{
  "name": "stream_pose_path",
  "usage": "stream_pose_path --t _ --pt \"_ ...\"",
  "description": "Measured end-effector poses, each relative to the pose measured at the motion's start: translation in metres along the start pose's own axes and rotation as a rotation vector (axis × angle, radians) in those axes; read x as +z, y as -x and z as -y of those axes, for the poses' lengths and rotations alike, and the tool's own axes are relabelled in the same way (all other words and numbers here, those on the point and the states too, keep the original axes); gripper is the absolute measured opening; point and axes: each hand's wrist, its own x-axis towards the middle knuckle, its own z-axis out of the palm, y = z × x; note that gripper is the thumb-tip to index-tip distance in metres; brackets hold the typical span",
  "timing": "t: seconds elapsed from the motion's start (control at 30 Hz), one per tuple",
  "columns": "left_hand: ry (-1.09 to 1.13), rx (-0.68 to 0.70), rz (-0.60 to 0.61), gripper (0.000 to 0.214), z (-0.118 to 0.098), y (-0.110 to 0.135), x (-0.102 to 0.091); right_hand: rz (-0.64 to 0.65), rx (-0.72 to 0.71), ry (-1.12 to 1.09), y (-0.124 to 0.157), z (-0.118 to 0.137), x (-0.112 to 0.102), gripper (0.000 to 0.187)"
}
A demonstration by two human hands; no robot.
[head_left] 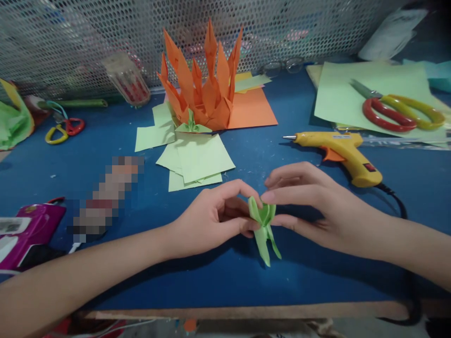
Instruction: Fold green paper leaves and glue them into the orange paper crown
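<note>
Between my two hands, above the front of the blue table, is a folded light-green origami paper piece (262, 230) with curled flaps at its top and pointed tips hanging down. My left hand (225, 211) pinches it from the left between thumb and fingers. From the right, my right hand (313, 206) touches its upper flap with thumb and fingertips. Farther back stands an orange folded-paper model (204, 89) of tall pointed petals, with a small green folded piece (192, 124) at its front. Loose green paper squares (207, 157) lie before it.
A yellow glue gun (338, 145) lies right of my hands, its cord running to the front edge. Large scissors (401, 110) rest on green sheets (338, 89). Small scissors (65, 131), a jar (128, 82) and a purple object (40, 225) are at left. Perforated metal mesh (282, 23) borders the back.
</note>
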Motion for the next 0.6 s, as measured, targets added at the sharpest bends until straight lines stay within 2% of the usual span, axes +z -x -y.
stream_pose_path --t 0.07,0.13,0.23,0.37,0.5,0.6 --pt "-0.048 -0.002 -0.018 0.020 0.001 0.001 0.000 0.009 -0.056 0.164 0.000 -0.001 -0.002 0.033" --pt "-0.048 -0.022 -0.050 0.026 0.001 0.001 0.000 -0.016 -0.057 0.231 0.000 0.000 -0.004 0.025" --pt "-0.030 -0.085 -0.120 0.035 -0.001 0.000 0.002 -0.094 0.045 0.196 0.000 0.005 -0.005 0.020" --pt "-0.003 -0.129 -0.209 0.021 -0.004 -0.002 0.007 -0.188 0.063 0.158 0.000 0.013 -0.005 0.018" --pt "0.066 -0.013 -0.315 0.017 -0.001 0.000 0.014 -0.036 0.248 -0.005 0.000 0.022 -0.007 0.002" --pt "0.023 0.122 -0.370 0.014 0.003 0.004 0.018 -0.051 0.207 -0.057 -0.002 0.029 -0.007 0.006"
